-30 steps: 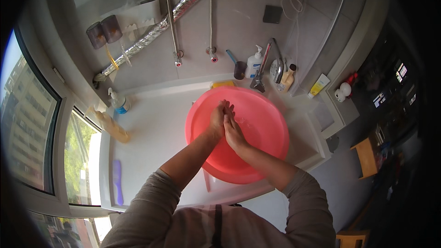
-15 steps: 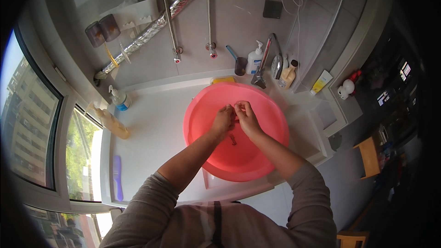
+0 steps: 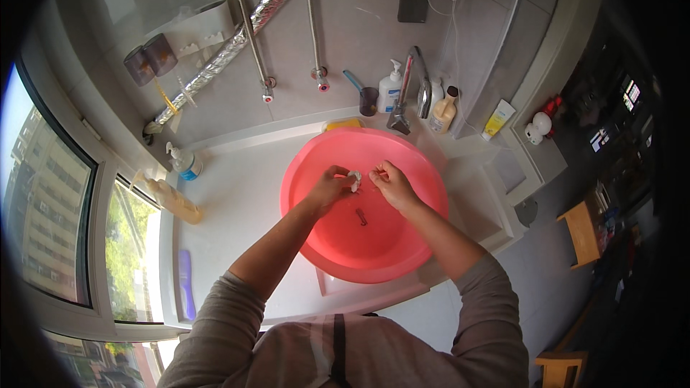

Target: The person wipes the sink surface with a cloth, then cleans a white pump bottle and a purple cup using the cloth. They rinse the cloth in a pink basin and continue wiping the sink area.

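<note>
Both hands are over a large pink plastic basin (image 3: 388, 262) on the white sink counter. My left hand (image 3: 332, 190) pinches a small whitish, crumpled piece (image 3: 355, 182) between thumb and fingers; I cannot make out its kind. A short way to the right, my right hand (image 3: 392, 185) has its thumb and fingertips pressed together. Whatever may be between them is too small to make out. On the basin's bottom, below and between the hands, lies a small dark reddish-brown strip (image 3: 361, 216). The two hands are apart, with a narrow gap between them.
Behind the basin stand a faucet (image 3: 399, 118), a white pump bottle (image 3: 389, 88), a dark cup (image 3: 368, 102), a beige bottle (image 3: 443, 110) and a yellow item (image 3: 343, 124). Left are another pump bottle (image 3: 185, 163), a tan bottle (image 3: 176, 202) and a purple brush (image 3: 186, 284).
My hands, close together before, have drawn apart, the left moving left and down. The whitish piece now shows in my left fingers. The whole view has shifted slightly.
</note>
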The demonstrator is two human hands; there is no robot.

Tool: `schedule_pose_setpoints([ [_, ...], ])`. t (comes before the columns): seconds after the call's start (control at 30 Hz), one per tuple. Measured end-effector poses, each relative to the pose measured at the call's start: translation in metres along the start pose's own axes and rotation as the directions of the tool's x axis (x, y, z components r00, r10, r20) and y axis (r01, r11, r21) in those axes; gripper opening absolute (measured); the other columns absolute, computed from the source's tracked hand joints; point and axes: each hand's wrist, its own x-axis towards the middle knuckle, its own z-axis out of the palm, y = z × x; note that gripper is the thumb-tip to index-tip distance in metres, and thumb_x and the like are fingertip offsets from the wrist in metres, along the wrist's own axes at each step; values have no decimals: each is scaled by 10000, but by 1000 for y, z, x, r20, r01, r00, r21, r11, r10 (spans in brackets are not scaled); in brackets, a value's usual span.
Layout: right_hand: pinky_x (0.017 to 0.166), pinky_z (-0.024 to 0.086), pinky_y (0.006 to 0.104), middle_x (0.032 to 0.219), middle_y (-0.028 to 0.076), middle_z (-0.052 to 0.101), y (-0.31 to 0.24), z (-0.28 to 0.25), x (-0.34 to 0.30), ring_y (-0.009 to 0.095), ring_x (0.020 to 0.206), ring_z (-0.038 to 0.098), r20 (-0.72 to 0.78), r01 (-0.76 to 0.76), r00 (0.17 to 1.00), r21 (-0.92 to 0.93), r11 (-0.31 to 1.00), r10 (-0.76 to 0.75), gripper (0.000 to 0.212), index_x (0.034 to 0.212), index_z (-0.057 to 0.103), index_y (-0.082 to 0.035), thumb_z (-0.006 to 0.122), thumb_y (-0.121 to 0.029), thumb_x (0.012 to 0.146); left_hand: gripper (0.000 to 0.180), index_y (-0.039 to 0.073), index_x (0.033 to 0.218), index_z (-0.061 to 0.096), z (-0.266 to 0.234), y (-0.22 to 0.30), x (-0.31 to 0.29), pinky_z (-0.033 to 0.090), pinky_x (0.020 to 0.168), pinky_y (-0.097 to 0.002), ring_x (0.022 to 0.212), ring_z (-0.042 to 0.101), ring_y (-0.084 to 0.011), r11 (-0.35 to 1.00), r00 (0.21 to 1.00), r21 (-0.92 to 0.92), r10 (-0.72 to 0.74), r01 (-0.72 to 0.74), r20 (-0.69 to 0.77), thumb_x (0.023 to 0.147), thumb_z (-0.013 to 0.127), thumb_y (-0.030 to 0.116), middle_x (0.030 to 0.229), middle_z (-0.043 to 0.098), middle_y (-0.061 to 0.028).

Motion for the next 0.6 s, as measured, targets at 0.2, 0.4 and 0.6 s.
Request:
schedule_pose_setpoints([
  [0.2, 636, 499, 288, 874, 70, 616, -20, 2, -3, 136, 751, 619, 140, 42, 990, -57, 997, -33, 226, 945, 534, -21, 681, -163, 851, 297, -24, 1066, 480, -2, -2, 0, 554, 769, -354, 840, 648, -229, 991, 999, 128, 39, -41, 19, 846, 628, 109, 927, 600, -136],
  [0.4, 708, 574, 320, 919, 53, 530, -17, -16, -5, 161, 800, 600, -60, -187, 975, 313, 931, 216, 103, 918, 464, -54, 558, -89, 943, 160, -22, 1019, 493, -25, 8, 3, 544, 827, -384, 923, 631, -269, 988, 970, -146, 2, -39, -245, 883, 484, 61, 1037, 583, -201],
  [0.6, 672, 539, 342, 913, 39, 472, -19, -21, -5, 158, 777, 556, -217, -129, 930, 561, 818, 296, 107, 937, 394, -93, 494, -85, 974, 180, -16, 1072, 466, -26, 11, 2, 526, 883, -403, 938, 592, -259, 943, 976, -298, 88, -146, -200, 898, 421, -3, 990, 547, -159],
])
